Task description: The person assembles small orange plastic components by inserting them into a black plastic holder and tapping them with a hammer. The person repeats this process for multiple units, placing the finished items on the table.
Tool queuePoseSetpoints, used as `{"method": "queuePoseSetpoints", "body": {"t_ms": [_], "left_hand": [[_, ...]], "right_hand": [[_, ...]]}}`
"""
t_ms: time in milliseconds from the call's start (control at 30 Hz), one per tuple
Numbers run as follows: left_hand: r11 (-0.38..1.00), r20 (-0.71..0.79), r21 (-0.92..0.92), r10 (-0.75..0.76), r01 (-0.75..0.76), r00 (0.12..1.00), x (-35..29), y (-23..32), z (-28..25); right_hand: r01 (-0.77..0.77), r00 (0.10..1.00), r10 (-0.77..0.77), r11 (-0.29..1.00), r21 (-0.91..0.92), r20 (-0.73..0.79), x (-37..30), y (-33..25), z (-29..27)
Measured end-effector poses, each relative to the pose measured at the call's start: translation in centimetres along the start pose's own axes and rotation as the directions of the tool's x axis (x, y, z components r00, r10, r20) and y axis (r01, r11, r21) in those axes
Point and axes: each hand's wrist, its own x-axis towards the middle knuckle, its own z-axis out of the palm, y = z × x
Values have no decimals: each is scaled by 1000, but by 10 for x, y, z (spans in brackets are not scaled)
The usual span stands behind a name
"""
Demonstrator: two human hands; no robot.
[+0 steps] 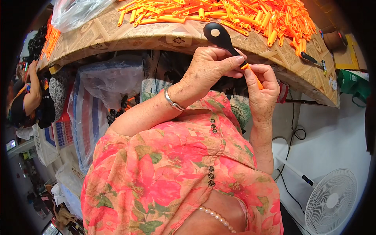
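Observation:
My left hand is closed around the neck of a black paddle-shaped piece with a rounded end and a pale round spot. An orange plastic handle is pinched in my right hand. The black neck and the orange end meet between my fingertips; whether they are joined, I cannot tell. Both hands are raised just in front of the table edge. Beyond them, a large heap of orange plastic handles covers the far part of the table.
A clear plastic bag lies on the table at the left. A black-handled tool rests near the right edge. Below stand a striped bag and a white fan with cables. Another person's arm shows at far left.

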Motion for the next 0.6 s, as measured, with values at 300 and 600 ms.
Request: {"method": "queuePoseSetpoints", "body": {"t_ms": [300,600], "left_hand": [[956,121,245,136,-162,983,-5,1,-2],[937,190,181,266,-300,945,-18,0,4]], "right_hand": [[-63,997,63,998,-9,38,-2,-4,-3],[79,992,-71,994,-71,108,-8,-11,-10]]}}
